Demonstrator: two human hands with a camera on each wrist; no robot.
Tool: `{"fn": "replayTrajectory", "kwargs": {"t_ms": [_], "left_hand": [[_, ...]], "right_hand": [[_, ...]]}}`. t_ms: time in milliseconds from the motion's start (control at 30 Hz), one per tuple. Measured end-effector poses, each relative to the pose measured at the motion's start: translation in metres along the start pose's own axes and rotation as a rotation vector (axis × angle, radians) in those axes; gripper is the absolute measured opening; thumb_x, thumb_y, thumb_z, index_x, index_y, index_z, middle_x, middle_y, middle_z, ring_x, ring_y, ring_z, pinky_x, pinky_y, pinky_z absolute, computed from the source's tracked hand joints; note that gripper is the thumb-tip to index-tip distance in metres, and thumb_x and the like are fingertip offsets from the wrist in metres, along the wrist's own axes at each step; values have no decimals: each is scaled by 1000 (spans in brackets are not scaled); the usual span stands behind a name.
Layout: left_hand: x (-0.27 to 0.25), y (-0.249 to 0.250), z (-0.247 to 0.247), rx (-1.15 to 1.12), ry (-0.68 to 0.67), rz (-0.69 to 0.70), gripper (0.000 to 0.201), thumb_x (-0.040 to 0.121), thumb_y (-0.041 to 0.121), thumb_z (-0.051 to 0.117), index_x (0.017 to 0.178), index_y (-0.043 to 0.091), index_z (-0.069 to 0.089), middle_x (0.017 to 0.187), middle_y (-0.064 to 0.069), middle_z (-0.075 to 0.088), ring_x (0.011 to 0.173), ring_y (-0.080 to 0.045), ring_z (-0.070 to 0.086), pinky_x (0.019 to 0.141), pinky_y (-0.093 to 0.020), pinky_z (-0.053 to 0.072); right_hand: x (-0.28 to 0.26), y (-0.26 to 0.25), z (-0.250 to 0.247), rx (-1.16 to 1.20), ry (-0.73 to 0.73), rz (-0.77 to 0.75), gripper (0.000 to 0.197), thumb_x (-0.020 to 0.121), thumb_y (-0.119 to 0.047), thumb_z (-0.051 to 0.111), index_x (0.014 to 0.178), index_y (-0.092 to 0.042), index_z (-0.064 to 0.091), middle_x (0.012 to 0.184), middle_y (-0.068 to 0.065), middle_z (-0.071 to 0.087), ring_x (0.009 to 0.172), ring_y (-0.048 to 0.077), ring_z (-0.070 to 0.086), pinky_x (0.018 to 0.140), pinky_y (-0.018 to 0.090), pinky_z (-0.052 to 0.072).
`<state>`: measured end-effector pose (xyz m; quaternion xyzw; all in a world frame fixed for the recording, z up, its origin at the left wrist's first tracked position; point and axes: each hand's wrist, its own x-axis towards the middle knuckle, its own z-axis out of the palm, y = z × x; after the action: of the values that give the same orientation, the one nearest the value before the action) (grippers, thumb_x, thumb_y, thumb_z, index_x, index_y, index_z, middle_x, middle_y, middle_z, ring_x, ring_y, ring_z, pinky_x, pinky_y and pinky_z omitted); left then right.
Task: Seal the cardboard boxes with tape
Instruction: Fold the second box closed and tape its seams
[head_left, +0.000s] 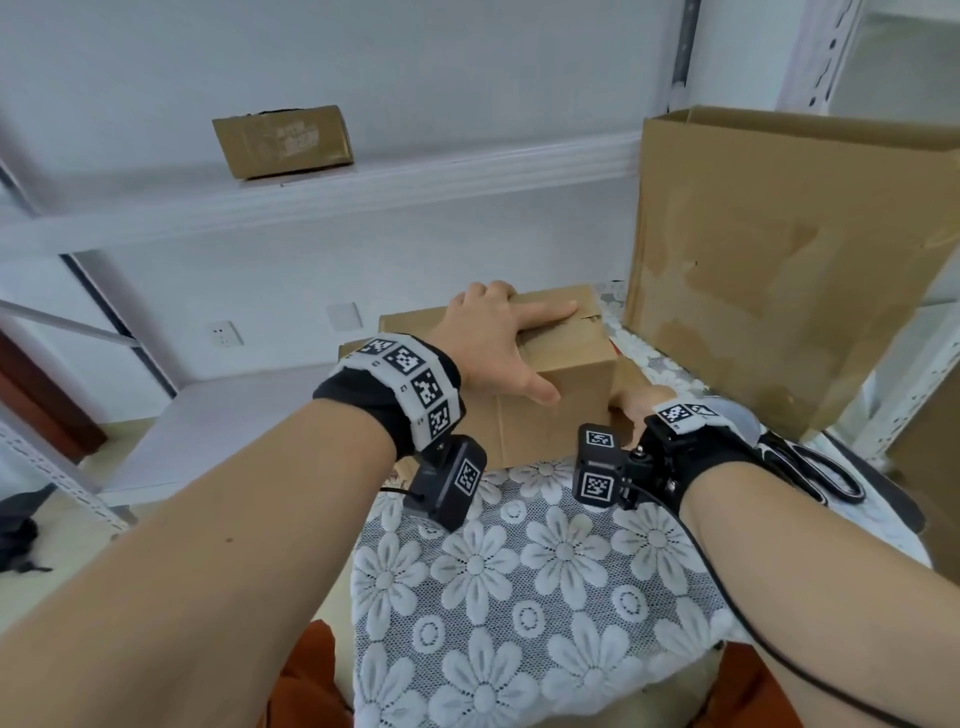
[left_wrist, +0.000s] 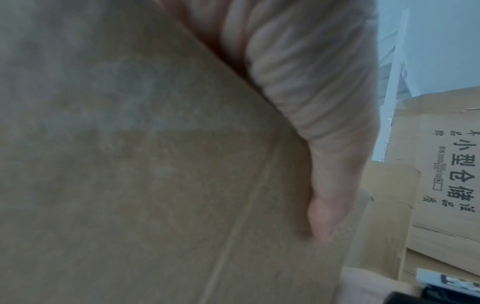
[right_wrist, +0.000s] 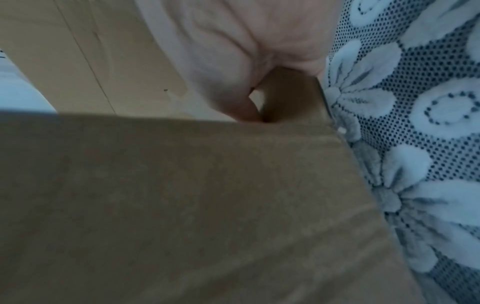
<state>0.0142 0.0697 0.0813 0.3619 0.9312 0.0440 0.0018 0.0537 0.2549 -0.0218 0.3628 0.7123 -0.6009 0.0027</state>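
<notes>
A small brown cardboard box (head_left: 561, 384) stands on the lace-covered table (head_left: 519, 571), its top flaps down. My left hand (head_left: 519, 348) holds it from above: index finger straight along the top, thumb down the near face, the other fingers bent over the far edge. In the left wrist view the thumb (left_wrist: 324, 185) lies flat on the box face (left_wrist: 155, 164). My right hand (head_left: 631, 408) grips the box's lower right corner, mostly hidden behind its wrist band. The right wrist view shows the palm (right_wrist: 233, 51) against the box (right_wrist: 182, 205).
A tall open cardboard box (head_left: 779, 249) stands right behind the small one, with printed characters on its side (left_wrist: 446, 164). Black-handled scissors (head_left: 821, 467) lie on the cloth at the right. Another box (head_left: 283, 140) sits on the white shelf. Metal racking stands at both sides.
</notes>
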Motion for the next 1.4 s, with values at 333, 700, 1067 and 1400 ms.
{"fn": "replayTrajectory", "kwargs": {"t_ms": [333, 700, 1067, 1400], "left_hand": [[5, 14, 39, 135, -181, -58, 98, 73, 75, 59, 150, 53, 2, 154, -16, 23, 141, -34, 20, 117, -55, 14], [-1, 18, 65, 187, -139, -18, 108, 78, 86, 37, 154, 30, -14, 164, -6, -14, 150, -24, -14, 117, -62, -2], [-9, 18, 66, 188, -97, -53, 118, 72, 90, 29, 155, 16, -10, 163, -9, -13, 150, -25, -15, 117, -60, -3], [-11, 25, 59, 236, 31, 18, 106, 73, 85, 44, 154, 21, 18, 154, -9, 29, 141, -30, 26, 116, -63, 7]], "right_hand": [[-3, 10, -6, -164, 25, 10, 43, 98, -15, 47, 136, 4, 42, 138, 19, 46, 102, 21, 47, 35, 6, 36], [-18, -38, 9, -168, -89, -480, 47, 105, -33, 23, 146, -14, 35, 153, 0, 31, 142, 16, 25, 113, 25, 14], [-12, -33, 13, -326, -87, -477, 41, 103, -21, 29, 142, -21, 39, 150, 3, 36, 136, 21, 34, 112, 32, 27], [-10, -24, 7, -49, 4, -444, 26, 102, -20, 33, 101, -19, 58, 101, -7, 61, 101, 18, 51, 89, 30, 41]]}}
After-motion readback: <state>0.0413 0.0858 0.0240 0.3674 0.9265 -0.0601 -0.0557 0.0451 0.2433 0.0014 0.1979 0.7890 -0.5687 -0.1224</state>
